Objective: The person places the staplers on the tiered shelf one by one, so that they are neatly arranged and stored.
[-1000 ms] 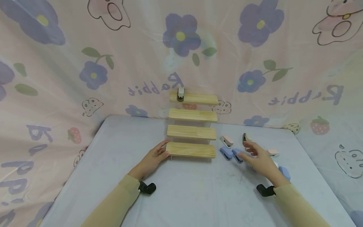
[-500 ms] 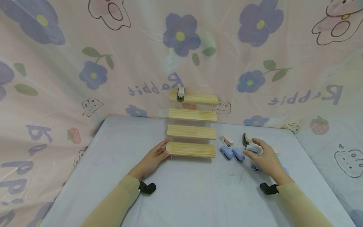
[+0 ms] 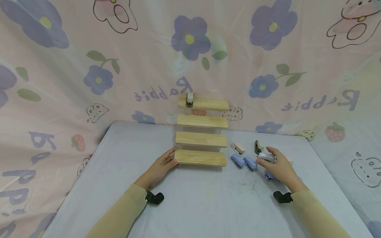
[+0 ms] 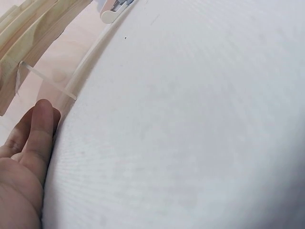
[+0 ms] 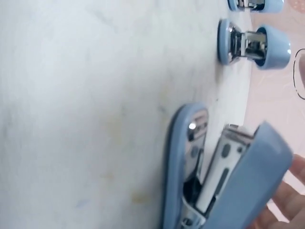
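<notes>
A stepped display shelf [image 3: 202,140] with pale wooden boards stands mid-table at the back. My left hand [image 3: 160,167] holds the left end of its lowest board; in the left wrist view, its fingers [image 4: 40,124] are curled beside the shelf's clear support. To the shelf's right, my right hand [image 3: 281,168] has thumb and fingers around a white stapler [image 3: 267,157], low over the table. A blue stapler [image 5: 257,176] lies close by in the right wrist view, partly in front of that hand. A brown-and-cream stapler [image 3: 258,147] is just behind the white one.
Two blue staplers [image 3: 250,164] and a pink stapler [image 3: 237,148] lie between the shelf and my right hand. Another white-and-brown stapler [image 3: 189,99] stands on the top board. A patterned cloth [image 3: 143,59] hangs behind the white table [image 3: 208,205].
My right hand has moved right, from above the blue staplers to the white stapler, and now grips it. The white stapler has turned slightly. My left hand stays at the shelf.
</notes>
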`<move>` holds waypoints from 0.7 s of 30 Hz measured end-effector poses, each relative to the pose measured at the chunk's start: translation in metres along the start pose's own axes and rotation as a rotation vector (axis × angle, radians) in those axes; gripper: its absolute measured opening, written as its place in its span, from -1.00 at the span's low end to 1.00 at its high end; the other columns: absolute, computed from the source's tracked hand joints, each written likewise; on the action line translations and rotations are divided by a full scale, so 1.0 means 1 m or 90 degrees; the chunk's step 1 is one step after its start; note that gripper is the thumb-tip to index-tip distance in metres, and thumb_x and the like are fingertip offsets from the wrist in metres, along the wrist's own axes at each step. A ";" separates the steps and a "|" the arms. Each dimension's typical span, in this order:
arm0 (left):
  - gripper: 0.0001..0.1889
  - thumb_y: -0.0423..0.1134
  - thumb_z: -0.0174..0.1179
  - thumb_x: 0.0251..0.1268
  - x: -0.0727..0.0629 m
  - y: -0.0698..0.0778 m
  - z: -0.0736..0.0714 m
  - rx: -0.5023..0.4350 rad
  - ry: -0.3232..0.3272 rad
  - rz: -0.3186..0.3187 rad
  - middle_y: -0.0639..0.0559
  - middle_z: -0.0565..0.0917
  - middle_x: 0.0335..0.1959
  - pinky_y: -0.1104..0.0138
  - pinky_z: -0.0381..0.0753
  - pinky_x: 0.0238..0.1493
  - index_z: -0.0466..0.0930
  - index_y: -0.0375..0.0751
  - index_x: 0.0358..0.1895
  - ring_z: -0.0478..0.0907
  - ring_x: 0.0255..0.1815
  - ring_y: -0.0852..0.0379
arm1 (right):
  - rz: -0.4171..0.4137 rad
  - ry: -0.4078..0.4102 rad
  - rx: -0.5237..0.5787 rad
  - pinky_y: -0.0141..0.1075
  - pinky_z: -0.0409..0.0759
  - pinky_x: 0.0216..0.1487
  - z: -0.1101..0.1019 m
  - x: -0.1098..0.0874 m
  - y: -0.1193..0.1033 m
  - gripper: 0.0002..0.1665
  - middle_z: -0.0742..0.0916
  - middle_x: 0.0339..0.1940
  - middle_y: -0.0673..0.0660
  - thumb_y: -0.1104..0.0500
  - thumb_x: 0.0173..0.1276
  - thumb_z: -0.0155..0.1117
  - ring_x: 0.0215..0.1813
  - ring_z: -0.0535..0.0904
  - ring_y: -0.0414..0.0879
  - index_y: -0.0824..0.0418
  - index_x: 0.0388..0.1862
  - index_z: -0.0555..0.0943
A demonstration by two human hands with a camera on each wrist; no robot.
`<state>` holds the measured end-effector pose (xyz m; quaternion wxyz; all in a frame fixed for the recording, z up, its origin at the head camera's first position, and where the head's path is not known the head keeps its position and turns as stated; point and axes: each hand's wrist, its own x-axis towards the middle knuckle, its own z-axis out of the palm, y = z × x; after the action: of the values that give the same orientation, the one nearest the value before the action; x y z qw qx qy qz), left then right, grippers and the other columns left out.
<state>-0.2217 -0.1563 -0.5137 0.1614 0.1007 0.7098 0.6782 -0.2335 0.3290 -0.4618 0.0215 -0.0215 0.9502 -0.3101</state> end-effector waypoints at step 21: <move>-0.31 0.05 0.17 0.35 -0.001 0.000 0.000 0.005 0.004 0.001 -0.08 0.45 0.30 0.05 0.20 0.35 0.10 0.32 0.49 0.49 0.20 0.03 | 0.026 -0.086 -0.041 0.05 0.58 -0.08 0.004 0.000 0.001 -0.09 0.35 0.33 0.52 -0.10 0.40 0.23 0.11 0.54 0.28 0.41 0.46 0.14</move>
<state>-0.2206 -0.1565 -0.5140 0.1587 0.0997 0.7127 0.6760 -0.2335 0.3277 -0.4656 0.0911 -0.0238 0.9562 -0.2771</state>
